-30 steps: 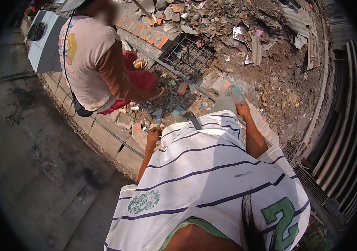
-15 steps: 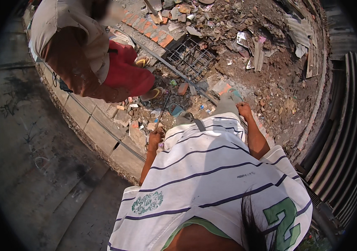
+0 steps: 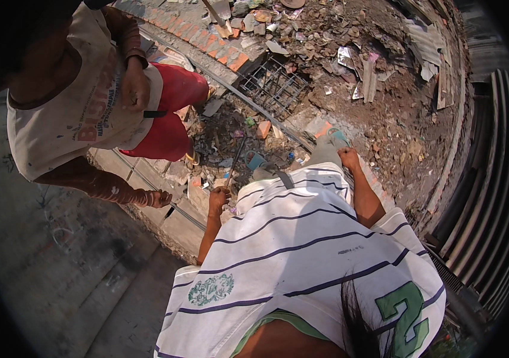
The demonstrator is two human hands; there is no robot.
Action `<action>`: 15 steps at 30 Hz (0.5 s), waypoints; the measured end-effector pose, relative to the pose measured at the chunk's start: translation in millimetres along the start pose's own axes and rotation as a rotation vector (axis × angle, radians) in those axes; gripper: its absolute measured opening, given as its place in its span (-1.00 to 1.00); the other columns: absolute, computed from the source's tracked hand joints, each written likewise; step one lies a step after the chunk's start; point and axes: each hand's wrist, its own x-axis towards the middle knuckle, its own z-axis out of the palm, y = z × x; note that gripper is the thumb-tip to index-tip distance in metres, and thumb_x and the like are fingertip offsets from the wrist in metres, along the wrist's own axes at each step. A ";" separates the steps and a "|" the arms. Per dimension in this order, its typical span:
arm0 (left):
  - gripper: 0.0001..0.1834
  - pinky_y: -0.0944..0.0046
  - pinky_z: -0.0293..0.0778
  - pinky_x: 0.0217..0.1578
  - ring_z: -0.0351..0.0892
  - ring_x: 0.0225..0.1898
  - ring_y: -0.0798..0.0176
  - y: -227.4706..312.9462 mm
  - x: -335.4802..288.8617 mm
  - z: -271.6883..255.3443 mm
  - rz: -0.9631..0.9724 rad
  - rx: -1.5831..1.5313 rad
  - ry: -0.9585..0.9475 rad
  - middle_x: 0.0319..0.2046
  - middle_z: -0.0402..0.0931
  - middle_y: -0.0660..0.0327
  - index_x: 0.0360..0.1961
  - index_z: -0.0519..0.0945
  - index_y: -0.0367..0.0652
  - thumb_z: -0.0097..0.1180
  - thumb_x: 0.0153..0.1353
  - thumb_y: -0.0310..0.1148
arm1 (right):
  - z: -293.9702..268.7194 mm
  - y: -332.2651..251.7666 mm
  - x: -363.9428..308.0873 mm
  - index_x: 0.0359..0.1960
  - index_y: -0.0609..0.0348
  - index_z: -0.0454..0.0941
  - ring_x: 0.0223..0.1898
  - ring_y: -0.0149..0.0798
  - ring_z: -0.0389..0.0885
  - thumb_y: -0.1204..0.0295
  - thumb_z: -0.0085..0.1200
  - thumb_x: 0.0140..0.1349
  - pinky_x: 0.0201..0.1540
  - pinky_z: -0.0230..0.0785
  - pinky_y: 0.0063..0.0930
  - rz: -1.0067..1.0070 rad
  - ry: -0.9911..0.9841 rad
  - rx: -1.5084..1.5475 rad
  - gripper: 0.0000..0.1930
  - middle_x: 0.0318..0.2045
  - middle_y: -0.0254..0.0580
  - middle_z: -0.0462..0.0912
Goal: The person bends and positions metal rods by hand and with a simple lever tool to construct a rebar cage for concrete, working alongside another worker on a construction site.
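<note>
Down beside my left thigh, my left hand [image 3: 219,198] is closed round the upper end of a thin dark metal rod [image 3: 236,156]. The rod slants away from me, its far end among the rubble near my left sandal [image 3: 254,160]. Against my right thigh rests my right hand [image 3: 348,157], its fingers curled in; whether anything is inside them is hidden. My right sandal [image 3: 339,137] stands on broken ground beside a concrete edge.
A co-worker in red shorts [image 3: 162,138] stands close at the left, one hand [image 3: 160,198] hanging low. Ahead, a steel rebar cage [image 3: 273,86] sits in a pit beside a brick row [image 3: 227,55]. Debris [image 3: 386,113] covers the right; corrugated sheets [image 3: 493,197] stand beyond it.
The co-worker has straightened up from a bent posture and turned toward me, shifting left. My hands have barely moved, and the rod remains in my left hand.
</note>
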 end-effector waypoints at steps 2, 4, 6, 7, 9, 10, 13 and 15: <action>-0.79 0.32 0.43 -0.46 0.56 -0.41 0.31 6.1 2.4 6.9 0.065 -0.033 0.019 -0.35 0.57 0.20 -0.17 0.54 -0.24 -0.01 0.28 -0.34 | -0.1 6.0 0.2 -0.31 0.26 0.66 -0.35 -0.14 0.65 0.21 0.12 0.12 -0.22 0.45 -0.32 0.001 0.027 0.017 -0.67 -0.42 0.01 0.68; -0.82 0.41 0.38 -0.59 0.53 -0.50 0.36 14.8 4.8 16.0 0.099 -0.055 0.047 -0.44 0.55 0.20 -0.23 0.54 -0.28 0.01 0.27 -0.39 | -0.3 11.0 0.9 -0.30 0.26 0.66 -0.36 -0.15 0.64 0.21 0.13 0.12 -0.23 0.44 -0.32 -0.037 0.019 0.066 -0.67 -0.44 -0.01 0.67; -0.82 0.41 0.37 -0.58 0.52 -0.51 0.38 24.8 7.7 25.3 0.120 -0.097 -0.001 -0.46 0.55 0.24 -0.23 0.55 -0.27 0.04 0.28 -0.36 | -0.1 15.3 2.5 -0.30 0.26 0.65 -0.38 -0.16 0.63 0.21 0.13 0.11 -0.25 0.43 -0.32 -0.026 0.020 0.102 -0.67 -0.46 -0.02 0.67; -0.82 0.41 0.37 -0.58 0.52 -0.51 0.38 30.0 10.1 30.1 0.162 -0.100 -0.005 -0.46 0.55 0.24 -0.23 0.55 -0.27 0.04 0.28 -0.36 | 0.1 17.5 3.5 -0.30 0.27 0.65 -0.40 -0.17 0.62 0.21 0.14 0.11 -0.27 0.43 -0.31 -0.017 0.020 0.126 -0.67 -0.48 -0.04 0.66; -0.83 0.42 0.35 -0.60 0.50 -0.52 0.41 37.9 14.0 39.7 0.158 -0.080 0.007 -0.48 0.52 0.28 -0.24 0.55 -0.25 0.04 0.29 -0.35 | -0.2 21.8 6.3 -0.30 0.28 0.65 -0.43 -0.18 0.61 0.21 0.15 0.11 -0.28 0.43 -0.31 -0.008 0.016 0.150 -0.66 -0.50 -0.05 0.65; -0.85 0.43 0.34 -0.59 0.49 -0.54 0.45 41.0 15.3 42.0 0.185 -0.107 -0.034 -0.51 0.50 0.31 -0.26 0.55 -0.24 0.03 0.29 -0.37 | -0.6 24.0 7.8 -0.30 0.28 0.65 -0.45 -0.20 0.61 0.21 0.15 0.10 -0.31 0.43 -0.31 -0.002 0.017 0.157 -0.67 -0.51 -0.06 0.64; -0.86 0.45 0.33 -0.59 0.47 -0.55 0.47 45.4 19.5 54.5 0.218 -0.096 -0.037 -0.54 0.48 0.33 -0.31 0.55 -0.23 0.02 0.30 -0.38 | -4.9 29.8 13.0 -0.31 0.29 0.65 -0.41 -0.14 0.64 0.22 0.16 0.09 -0.28 0.45 -0.30 0.033 -0.011 0.182 -0.67 -0.48 -0.01 0.66; -0.83 0.44 0.35 -0.57 0.46 -0.56 0.46 48.1 22.1 62.1 0.234 -0.034 0.020 -0.55 0.50 0.33 -0.34 0.57 -0.24 0.02 0.29 -0.37 | -7.8 31.5 17.3 -0.31 0.29 0.66 -0.35 -0.06 0.68 0.23 0.15 0.07 -0.21 0.48 -0.28 0.059 -0.037 0.202 -0.67 -0.43 0.07 0.68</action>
